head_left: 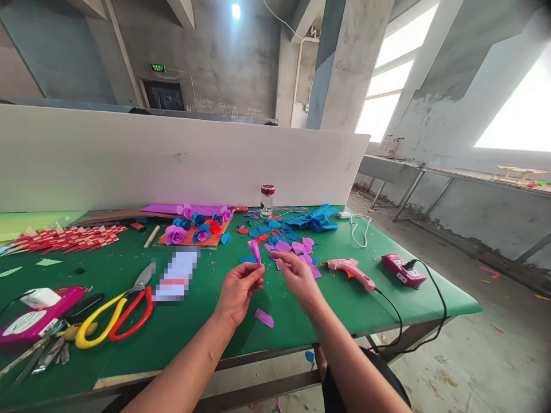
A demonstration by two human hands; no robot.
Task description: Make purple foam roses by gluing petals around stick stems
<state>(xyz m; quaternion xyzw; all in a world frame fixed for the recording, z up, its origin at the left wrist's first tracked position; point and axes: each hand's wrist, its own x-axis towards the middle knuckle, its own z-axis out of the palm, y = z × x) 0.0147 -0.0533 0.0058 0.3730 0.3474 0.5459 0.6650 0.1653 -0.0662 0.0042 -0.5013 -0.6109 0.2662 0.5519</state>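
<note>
My left hand (242,287) is closed, thumb and fingers pinching the lower end of a purple paper flower bud (255,250), rolled and held upright. Just to its right is my right hand (297,278), its index finger stretched toward the bud and nothing visible in its grasp; the other fingers are partly hidden. Behind this hand lie loose purple paper petals (302,246). One more purple petal (264,318) rests on the green table between my forearms.
A pink glue gun (350,272) lies right, near a magenta power strip (403,271). Scissors (129,310) are left. Finished paper flowers (176,234) sit behind on orange paper. A red-lidded jar (267,202) and blue crepe paper (316,218) stand toward the white board (185,160).
</note>
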